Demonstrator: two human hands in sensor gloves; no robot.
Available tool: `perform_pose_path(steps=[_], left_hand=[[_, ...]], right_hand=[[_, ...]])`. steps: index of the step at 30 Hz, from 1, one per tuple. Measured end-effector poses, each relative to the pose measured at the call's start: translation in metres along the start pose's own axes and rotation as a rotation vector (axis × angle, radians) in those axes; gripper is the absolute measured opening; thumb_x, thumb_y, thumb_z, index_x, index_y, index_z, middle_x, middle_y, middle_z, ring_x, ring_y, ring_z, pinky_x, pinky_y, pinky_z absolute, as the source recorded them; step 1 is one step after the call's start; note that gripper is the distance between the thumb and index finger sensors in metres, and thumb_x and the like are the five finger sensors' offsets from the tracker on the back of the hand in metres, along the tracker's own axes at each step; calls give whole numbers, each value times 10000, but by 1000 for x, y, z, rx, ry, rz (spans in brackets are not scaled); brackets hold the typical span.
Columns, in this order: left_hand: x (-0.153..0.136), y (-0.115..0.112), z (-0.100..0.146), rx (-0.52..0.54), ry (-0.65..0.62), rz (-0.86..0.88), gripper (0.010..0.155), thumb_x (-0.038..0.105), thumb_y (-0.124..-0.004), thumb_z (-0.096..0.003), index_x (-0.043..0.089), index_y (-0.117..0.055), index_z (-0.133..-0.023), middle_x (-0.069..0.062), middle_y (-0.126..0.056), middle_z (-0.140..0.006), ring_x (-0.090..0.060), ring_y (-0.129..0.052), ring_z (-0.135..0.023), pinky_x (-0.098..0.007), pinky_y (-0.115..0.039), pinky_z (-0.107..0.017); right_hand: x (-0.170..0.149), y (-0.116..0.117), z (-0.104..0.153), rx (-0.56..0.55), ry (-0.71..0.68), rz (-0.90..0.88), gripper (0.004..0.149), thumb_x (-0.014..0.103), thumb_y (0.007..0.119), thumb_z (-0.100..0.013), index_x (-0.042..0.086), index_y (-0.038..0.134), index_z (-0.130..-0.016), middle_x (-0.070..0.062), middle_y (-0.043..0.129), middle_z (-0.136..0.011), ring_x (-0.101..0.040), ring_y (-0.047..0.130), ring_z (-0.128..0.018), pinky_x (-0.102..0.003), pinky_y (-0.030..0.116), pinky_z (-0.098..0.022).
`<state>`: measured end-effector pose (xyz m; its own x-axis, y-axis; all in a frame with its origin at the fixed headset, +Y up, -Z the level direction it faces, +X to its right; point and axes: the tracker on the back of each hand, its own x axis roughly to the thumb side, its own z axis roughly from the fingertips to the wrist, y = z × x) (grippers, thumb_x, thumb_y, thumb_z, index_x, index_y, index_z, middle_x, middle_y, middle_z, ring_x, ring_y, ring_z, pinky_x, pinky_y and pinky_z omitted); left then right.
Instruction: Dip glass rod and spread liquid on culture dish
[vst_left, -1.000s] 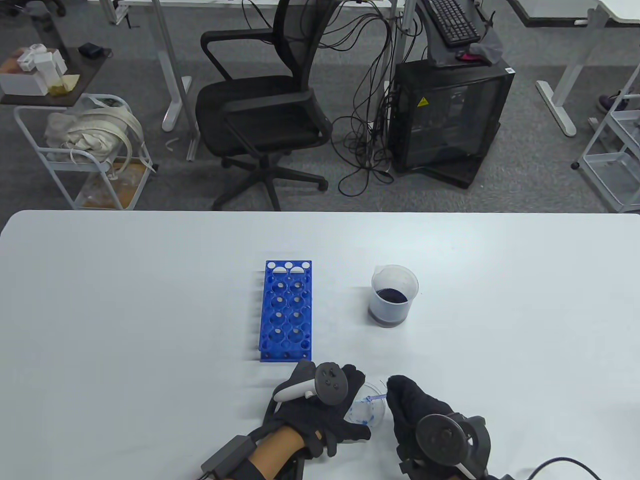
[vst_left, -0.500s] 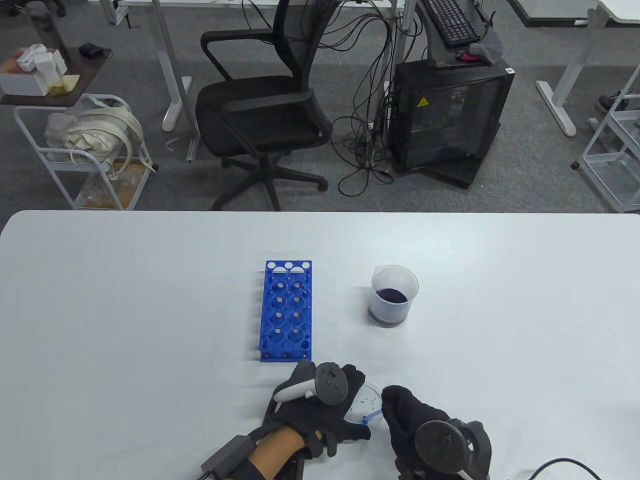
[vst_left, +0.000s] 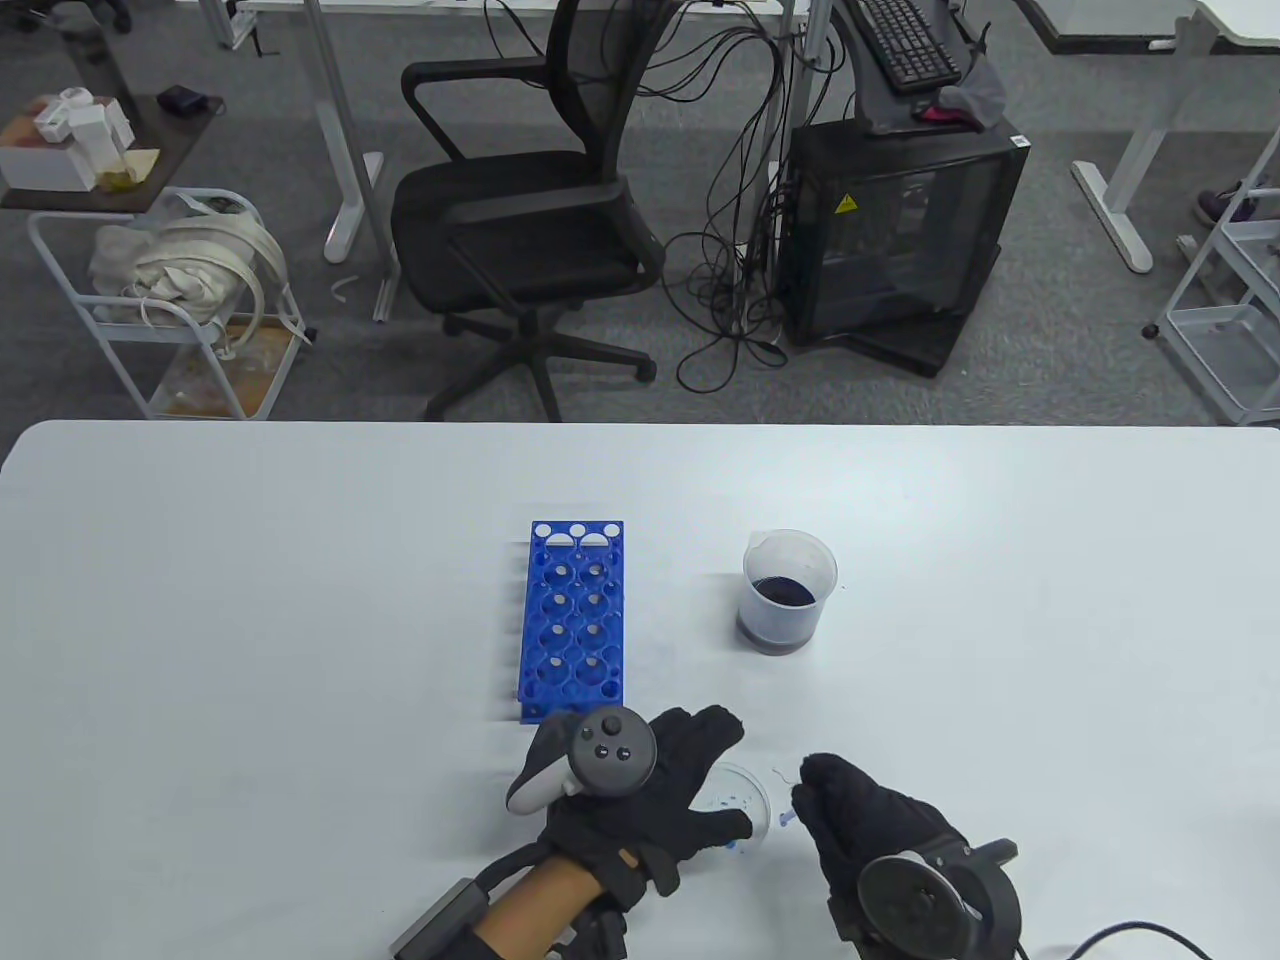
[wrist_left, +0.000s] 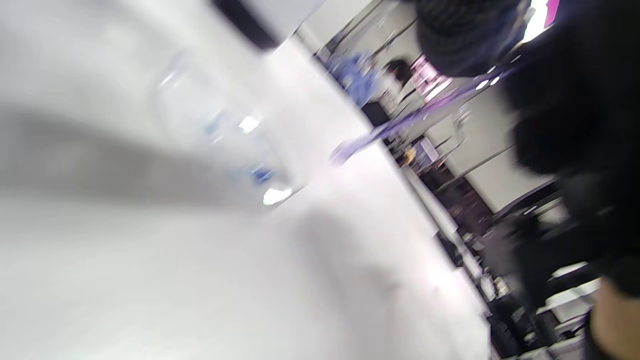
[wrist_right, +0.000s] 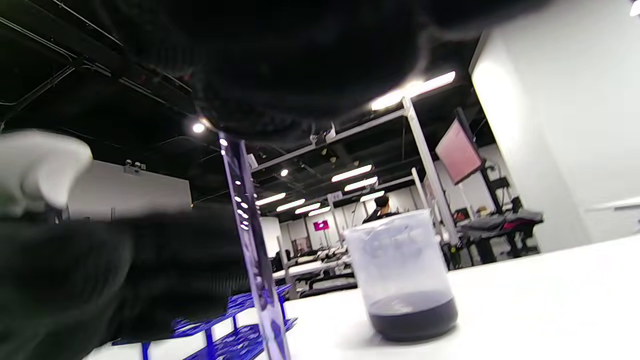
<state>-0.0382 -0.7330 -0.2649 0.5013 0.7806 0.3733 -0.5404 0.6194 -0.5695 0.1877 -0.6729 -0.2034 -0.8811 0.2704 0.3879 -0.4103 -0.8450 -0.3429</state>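
A clear culture dish (vst_left: 752, 790) with blue streaks lies on the white table near the front edge. My left hand (vst_left: 690, 790) lies spread over its left side, fingers splayed, gripping nothing. My right hand (vst_left: 815, 790) pinches a thin glass rod (vst_left: 787, 818), whose blue-wet tip is at the dish's right rim. In the right wrist view the rod (wrist_right: 252, 260) hangs down from my fingers. A plastic beaker (vst_left: 790, 590) with dark liquid stands behind the dish; it also shows in the right wrist view (wrist_right: 402, 280). The left wrist view is blurred and shows the dish (wrist_left: 225, 135) and the rod (wrist_left: 395, 125).
A blue test-tube rack (vst_left: 573, 620) stands left of the beaker, just behind my left hand; it also shows in the right wrist view (wrist_right: 240, 335). Beyond the table's far edge are an office chair (vst_left: 520, 220) and a black computer case (vst_left: 890, 240).
My left hand has slid left and spread its fingers, uncovering more of the dish. My right hand has drawn back to the right, taking the rod tip from over the dish to its right rim.
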Motion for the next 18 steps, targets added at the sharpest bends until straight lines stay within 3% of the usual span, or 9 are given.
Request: perform_pose_path(steps=[2, 4, 10, 13, 16, 18], left_hand=[[14, 0, 7, 53, -45, -79, 700, 512, -786, -640, 360, -372, -1184, 72, -441, -1267, -283, -319, -1108, -644, -69, -755], [21, -4, 11, 87, -57, -136, 655, 502, -804, -637, 361, -439, -1163, 84, -541, -1221, -264, -414, -1080, -645, -129, -774], [26, -18, 11, 92, -93, -47, 554, 455, -803, -657, 268, -562, -1120, 77, -690, -1108, -242, -525, -1026, -641, -156, -790], [24, -14, 13, 112, -91, -86, 474, 450, -799, -666, 318, -606, -1078, 83, -711, -1092, -237, -543, -1016, -645, -156, -793], [23, 4, 21, 197, -83, -65, 455, 438, -786, -668, 335, -611, -1075, 81, -727, -1079, -227, -567, -1003, -648, -169, -798], [18, 33, 34, 326, -59, -30, 452, 434, -778, -672, 335, -606, -1077, 83, -713, -1085, -222, -555, -1008, -647, -165, -801]], right_hand=[[5, 2, 1, 24, -8, -26, 409, 432, 759, -448, 190, 726, -776, 15, 966, -515, -104, 953, -92, -349, 822, -63], [11, 4, 2, 20, -26, -30, 417, 440, 767, -444, 185, 729, -773, 23, 968, -506, -103, 953, -87, -346, 823, -61], [21, 9, 7, -9, -52, -79, 427, 450, 763, -447, 179, 722, -775, 27, 965, -498, -103, 959, -100, -345, 827, -73], [20, 11, 6, 0, -62, -86, 441, 463, 755, -450, 187, 719, -792, 38, 965, -523, -115, 973, -131, -354, 834, -97], [12, 9, 5, -27, -70, -30, 541, 560, 679, -445, 212, 656, -859, 3, 926, -687, -170, 1013, -315, -401, 853, -223], [2, 6, 2, -38, -68, 101, 679, 660, 620, -419, 217, 576, -931, -34, 850, -841, -235, 1005, -536, -450, 852, -332]])
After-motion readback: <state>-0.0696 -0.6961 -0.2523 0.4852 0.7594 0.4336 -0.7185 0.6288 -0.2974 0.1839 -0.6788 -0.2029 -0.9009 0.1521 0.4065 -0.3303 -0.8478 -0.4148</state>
